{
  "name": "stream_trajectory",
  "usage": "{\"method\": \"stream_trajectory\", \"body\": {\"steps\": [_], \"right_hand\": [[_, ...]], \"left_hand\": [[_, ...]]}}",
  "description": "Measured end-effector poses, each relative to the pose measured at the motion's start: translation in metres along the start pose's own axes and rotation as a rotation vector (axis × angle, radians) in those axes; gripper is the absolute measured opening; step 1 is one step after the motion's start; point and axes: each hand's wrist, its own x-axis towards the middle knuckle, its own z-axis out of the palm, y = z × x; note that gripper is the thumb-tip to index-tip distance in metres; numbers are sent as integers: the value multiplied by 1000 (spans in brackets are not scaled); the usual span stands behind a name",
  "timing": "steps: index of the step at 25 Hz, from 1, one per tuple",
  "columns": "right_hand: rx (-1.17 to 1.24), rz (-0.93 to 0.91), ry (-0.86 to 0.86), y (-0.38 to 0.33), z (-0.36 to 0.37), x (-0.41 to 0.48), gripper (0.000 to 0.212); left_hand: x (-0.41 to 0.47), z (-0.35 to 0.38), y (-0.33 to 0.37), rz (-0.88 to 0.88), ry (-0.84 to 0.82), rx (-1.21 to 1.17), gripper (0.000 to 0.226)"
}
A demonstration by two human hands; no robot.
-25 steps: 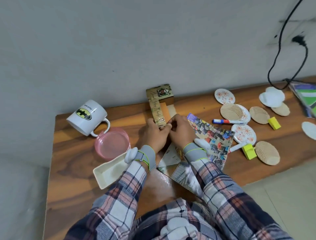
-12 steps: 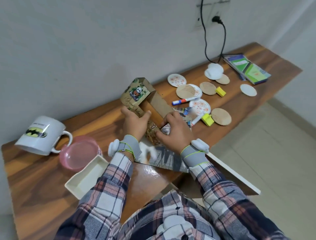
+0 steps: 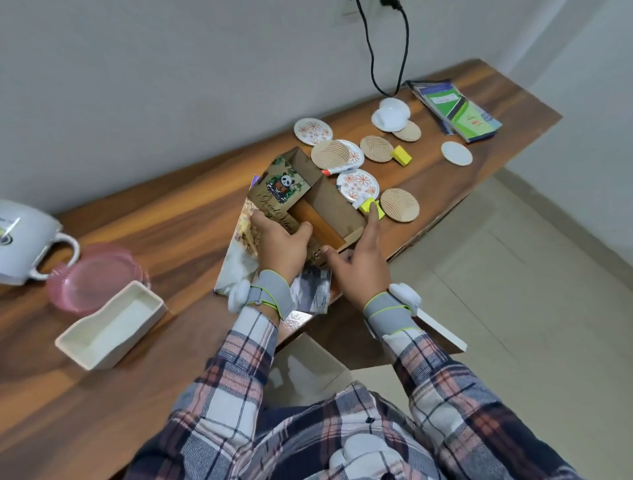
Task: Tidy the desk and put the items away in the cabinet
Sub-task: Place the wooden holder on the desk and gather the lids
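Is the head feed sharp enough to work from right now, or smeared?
Head view: panda-print box and ribbed coaster read sharp; mug at the left edge and plaid sleeve are smeared; light soft, no hard shadows.

Background's pretty bare tbh. A black cable [image 3: 371, 51] hangs down in a long narrow loop, two strands running side by side. There's a black plug [image 3: 388, 2] at the top end of the cable, right at the frame edge. Behind the cable is a plain white wall [image 3: 154, 85]. Well below the cable and off to its right is a floor [image 3: 548, 325] of big beige tiles with thin grout lines.
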Motion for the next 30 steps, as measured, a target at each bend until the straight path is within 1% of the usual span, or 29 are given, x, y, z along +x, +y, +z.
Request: {"method": "stream_trajectory", "body": {"steps": [2,4,5,8,11,13,17,20,23,26,30], "right_hand": [[130,27,18,7,-5,-3,100],[266,68,-13,31,-28,-7,95],[297,101,-24,44,-38,-8,93],[299,156,-35,95,-83,-15,86],[288,125,-50,131,-123,-14,78],[309,96,-58,146,-146,-12,75],[342,77,-52,165,-169,5,74],[305,70,-37,176,-186,25,75],[258,49,11,189,-202,46,73],[223,94,18,207,-216,70,74],[202,64,-6,226,-227,98,72]], "left_hand": [[-11,9,1,-6,31,15,68],[-36,35,8,15,60,17,73],[-47,48,12,9,56,17,77],[-89,101,17,5,23,55,85],[-120,145,22,-30,20,-4,88],[-132,168,27,-30,32,-5,95],[-127,194,35,-17,25,-30,118],[-108,215,38,-2,10,-35,132],[-93,237,45,74,22,-15,127],[-82,263,49,98,38,48,112],[-72,284,50,115,80,154,88]]}}
